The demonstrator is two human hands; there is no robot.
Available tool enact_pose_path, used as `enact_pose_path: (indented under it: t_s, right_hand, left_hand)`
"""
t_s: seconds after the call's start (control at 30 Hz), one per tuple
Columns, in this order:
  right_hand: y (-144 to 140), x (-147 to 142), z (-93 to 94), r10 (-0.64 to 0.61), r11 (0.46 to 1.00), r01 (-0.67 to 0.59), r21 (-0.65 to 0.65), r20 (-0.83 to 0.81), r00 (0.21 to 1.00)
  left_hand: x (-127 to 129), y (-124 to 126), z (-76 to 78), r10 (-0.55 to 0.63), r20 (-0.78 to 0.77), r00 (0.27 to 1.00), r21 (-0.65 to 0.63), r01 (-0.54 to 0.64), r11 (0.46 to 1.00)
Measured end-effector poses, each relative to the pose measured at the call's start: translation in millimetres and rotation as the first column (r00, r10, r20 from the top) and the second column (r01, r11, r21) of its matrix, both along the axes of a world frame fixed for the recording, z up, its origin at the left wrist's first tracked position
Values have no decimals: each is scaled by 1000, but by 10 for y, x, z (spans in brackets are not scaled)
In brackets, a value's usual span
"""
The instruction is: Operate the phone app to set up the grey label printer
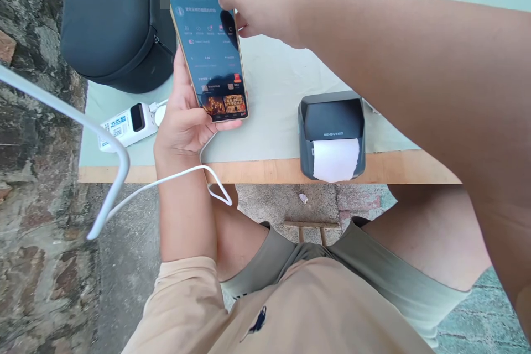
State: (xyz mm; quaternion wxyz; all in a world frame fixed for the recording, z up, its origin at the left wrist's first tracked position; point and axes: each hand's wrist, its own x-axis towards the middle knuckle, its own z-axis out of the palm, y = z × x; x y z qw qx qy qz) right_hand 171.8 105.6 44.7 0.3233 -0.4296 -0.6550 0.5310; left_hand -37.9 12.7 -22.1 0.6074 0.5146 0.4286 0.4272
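A smartphone (209, 61) with a gold-coloured frame and a lit screen is tilted slightly above the table. My left hand (185, 116) holds its lower end from below, the thumb lying along the bottom left edge. At the phone's upper right corner, my right hand (265, 0) has its thumb against the front and its other fingers curled around the top and side, partly hidden behind the phone. App icons and two pictures show on the screen. A thin white cable runs by my left wrist.
A dark label printer (332, 116) with paper (336, 160) sticking out stands at the table's front edge. A black zipped case (112, 22) and a white power strip (128, 124) lie left. A white cable (120, 160) crosses the left foreground. A stone wall (37, 149) borders the left.
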Motion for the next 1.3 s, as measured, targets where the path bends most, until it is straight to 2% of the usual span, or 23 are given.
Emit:
enact_pose_path:
  t_s: [0.37, 0.53, 0.77, 0.93, 1.03, 1.1, 1.2, 1.3]
  right_hand:
    - [64, 198, -191, 7, 998, 3, -57, 175, 985]
    - [13, 134, -137, -40, 999, 40, 7, 157, 987]
    - [40, 8, -177, -98, 994, 94, 48, 89, 991]
    - [61, -33, -248, -2, 999, 5, -44, 79, 997]
    - [-9, -125, -185, 99, 993, -87, -84, 149, 984]
    - [-95, -217, -110, 176, 982, -157, -107, 197, 965]
    - [-224, -343, -25, 237, 970, -218, -103, 234, 943]
    - [-291, -401, -14, 221, 975, -213, -60, 256, 941]
  left_hand:
    - [25, 4, 65, -42, 7, 999, -131, 43, 990]
    - [45, -28, 133, -42, 13, 999, -175, 44, 984]
    - [67, -40, 124, -18, 40, 999, -137, 23, 990]
    - [60, -74, 202, 14, 72, 997, -55, -10, 998]
    - [55, -68, 226, 24, 182, 983, -8, -23, 1000]
    - [56, -54, 209, 72, 263, 962, 13, -78, 997]
    - [62, -43, 168, 143, 327, 934, -15, -146, 989]
    - [67, -46, 144, 184, 345, 920, -49, -179, 983]
